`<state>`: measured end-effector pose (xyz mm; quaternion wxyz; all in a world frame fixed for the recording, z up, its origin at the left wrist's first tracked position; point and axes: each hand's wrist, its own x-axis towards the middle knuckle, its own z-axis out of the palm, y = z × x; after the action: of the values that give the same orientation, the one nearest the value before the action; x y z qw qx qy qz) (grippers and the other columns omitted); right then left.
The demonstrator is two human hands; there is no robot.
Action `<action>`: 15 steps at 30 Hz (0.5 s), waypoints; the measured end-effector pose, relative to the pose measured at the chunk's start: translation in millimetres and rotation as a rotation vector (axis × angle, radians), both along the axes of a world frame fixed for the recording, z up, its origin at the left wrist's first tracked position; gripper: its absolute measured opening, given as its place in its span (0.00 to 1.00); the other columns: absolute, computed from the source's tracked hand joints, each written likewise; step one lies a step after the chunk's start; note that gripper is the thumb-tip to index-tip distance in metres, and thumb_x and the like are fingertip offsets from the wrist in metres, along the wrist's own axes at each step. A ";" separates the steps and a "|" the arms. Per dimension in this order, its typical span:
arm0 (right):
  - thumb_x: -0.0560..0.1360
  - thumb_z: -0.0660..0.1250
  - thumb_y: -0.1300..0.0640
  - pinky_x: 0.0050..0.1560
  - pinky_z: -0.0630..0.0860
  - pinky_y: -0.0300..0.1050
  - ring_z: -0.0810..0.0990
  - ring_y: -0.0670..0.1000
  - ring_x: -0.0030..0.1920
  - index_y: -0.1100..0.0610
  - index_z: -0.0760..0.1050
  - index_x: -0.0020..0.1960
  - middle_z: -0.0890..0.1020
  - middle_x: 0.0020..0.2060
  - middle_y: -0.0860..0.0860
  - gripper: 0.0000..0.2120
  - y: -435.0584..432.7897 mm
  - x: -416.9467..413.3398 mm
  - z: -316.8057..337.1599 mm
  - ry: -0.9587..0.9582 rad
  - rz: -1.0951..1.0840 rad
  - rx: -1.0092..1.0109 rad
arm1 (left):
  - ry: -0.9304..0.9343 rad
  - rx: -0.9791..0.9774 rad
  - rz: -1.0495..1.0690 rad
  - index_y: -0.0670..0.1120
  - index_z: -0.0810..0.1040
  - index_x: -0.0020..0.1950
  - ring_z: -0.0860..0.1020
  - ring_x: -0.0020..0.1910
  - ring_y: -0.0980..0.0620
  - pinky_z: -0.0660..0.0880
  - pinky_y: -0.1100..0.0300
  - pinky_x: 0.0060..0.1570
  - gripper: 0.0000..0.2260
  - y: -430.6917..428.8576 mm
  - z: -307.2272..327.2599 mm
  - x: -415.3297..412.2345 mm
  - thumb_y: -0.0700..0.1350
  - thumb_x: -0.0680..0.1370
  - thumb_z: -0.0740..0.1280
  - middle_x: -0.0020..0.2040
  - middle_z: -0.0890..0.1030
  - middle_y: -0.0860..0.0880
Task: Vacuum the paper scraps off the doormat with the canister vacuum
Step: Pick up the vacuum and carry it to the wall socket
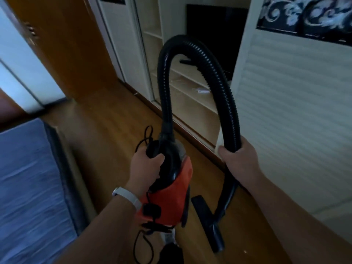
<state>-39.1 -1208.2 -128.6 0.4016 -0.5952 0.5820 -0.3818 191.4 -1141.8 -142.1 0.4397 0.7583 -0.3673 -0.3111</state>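
Note:
An orange and black canister vacuum (171,189) hangs above the wooden floor, carried by its black top handle in my left hand (147,165). Its ribbed black hose (192,44) arches up from the canister and comes down on the right, where my right hand (239,159) grips it. Below that hand the black wand ends in a flat floor nozzle (206,221) just above the floor. The black power cord (146,134) dangles beside the canister. No doormat or paper scraps are in view.
A bed with a blue cover (28,187) fills the left. White wardrobe doors (295,111) stand close on the right, open shelves (190,92) ahead. A wooden door (72,44) stands at the back left. The wooden floor (106,126) forms a narrow passage between them.

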 end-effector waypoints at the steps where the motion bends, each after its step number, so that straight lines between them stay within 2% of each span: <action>1: 0.73 0.72 0.57 0.27 0.70 0.34 0.76 0.47 0.31 0.51 0.70 0.42 0.77 0.35 0.50 0.09 -14.4 12.7 -3.5 0.018 0.015 0.006 | 0.011 -0.008 0.021 0.39 0.78 0.52 0.75 0.24 0.50 0.75 0.58 0.25 0.07 -11.0 -4.7 11.2 0.39 0.76 0.67 0.31 0.77 0.43; 6: 0.73 0.72 0.58 0.33 0.75 0.41 0.77 0.49 0.34 0.56 0.73 0.47 0.78 0.37 0.53 0.08 -94.4 87.0 -12.7 0.054 0.036 0.052 | 0.067 -0.037 0.062 0.48 0.77 0.50 0.75 0.24 0.51 0.74 0.58 0.25 0.06 -81.5 -25.2 81.8 0.39 0.76 0.67 0.33 0.78 0.44; 9: 0.72 0.72 0.57 0.34 0.77 0.44 0.77 0.50 0.34 0.57 0.74 0.47 0.78 0.37 0.55 0.08 -140.2 136.4 -6.3 0.093 0.046 0.067 | 0.081 -0.033 0.072 0.52 0.74 0.44 0.75 0.25 0.48 0.75 0.56 0.27 0.08 -122.8 -28.4 129.4 0.39 0.76 0.67 0.33 0.77 0.43; 11: 0.71 0.72 0.57 0.34 0.77 0.47 0.77 0.52 0.34 0.58 0.72 0.44 0.78 0.36 0.57 0.09 -169.3 167.4 0.0 0.106 0.061 0.060 | 0.082 -0.027 0.088 0.51 0.74 0.43 0.75 0.25 0.48 0.75 0.55 0.27 0.07 -150.0 -26.3 161.1 0.39 0.76 0.67 0.33 0.77 0.42; 13: 0.70 0.72 0.57 0.34 0.78 0.47 0.77 0.53 0.33 0.59 0.72 0.42 0.77 0.35 0.57 0.10 -196.4 194.9 6.3 0.099 0.062 0.034 | 0.064 -0.017 0.090 0.45 0.76 0.46 0.75 0.24 0.49 0.75 0.57 0.25 0.01 -176.0 -23.8 192.4 0.40 0.76 0.67 0.32 0.77 0.43; 15: 0.71 0.72 0.57 0.35 0.79 0.48 0.78 0.52 0.33 0.59 0.72 0.43 0.78 0.35 0.56 0.09 -217.9 220.9 14.0 0.083 0.073 0.021 | 0.024 -0.007 0.108 0.42 0.77 0.47 0.76 0.25 0.50 0.76 0.57 0.26 0.03 -194.8 -20.2 220.0 0.41 0.76 0.67 0.33 0.78 0.43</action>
<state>181.8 -1426.1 -114.6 0.3972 -0.6270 0.5800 -0.3357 411.4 -1336.5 -162.3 0.4628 0.7716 -0.3219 -0.2946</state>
